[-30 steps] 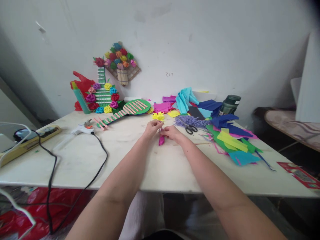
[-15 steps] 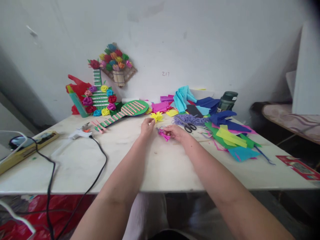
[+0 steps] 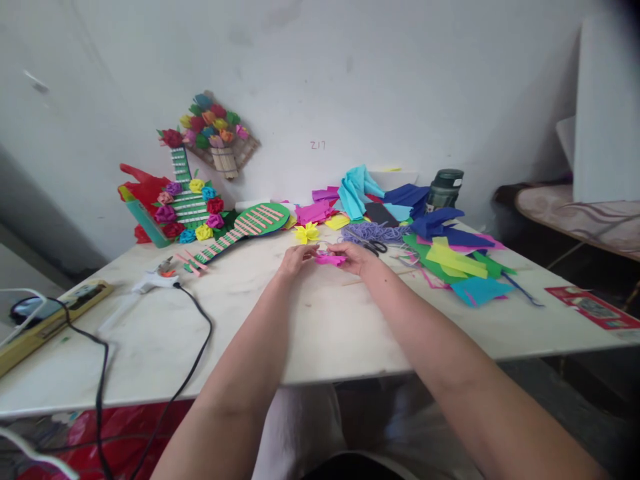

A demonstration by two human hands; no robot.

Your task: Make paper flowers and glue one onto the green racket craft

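Observation:
A bright pink paper piece with a fringed or petal-like edge (image 3: 330,259) is between my two hands, just above the table. My right hand (image 3: 354,257) is closed on its right side, the fingers pinched together. At its left end my left hand (image 3: 298,259) has its fingertips closed on the edge, partly hiding it. A thin loop of thread or wire shows faintly above the pink paper. Just beyond my left hand, a yellow paper flower (image 3: 307,233) rests on the table. Scissors (image 3: 375,245) lie past my right hand beside purple yarn (image 3: 375,233).
Paper sheets (image 3: 457,260) and a dark bottle (image 3: 444,189) are at the right. A green guitar-shaped craft (image 3: 260,220), a flower-decorated one (image 3: 193,208) and a glue bottle (image 3: 147,222) stand left. A glue gun (image 3: 156,280) trails a black cord near a power strip (image 3: 55,327).
My left hand has moved from beside the yellow flower to the pink paper. The pink paper has turned from hanging down to lying more level. The view has shifted slightly right.

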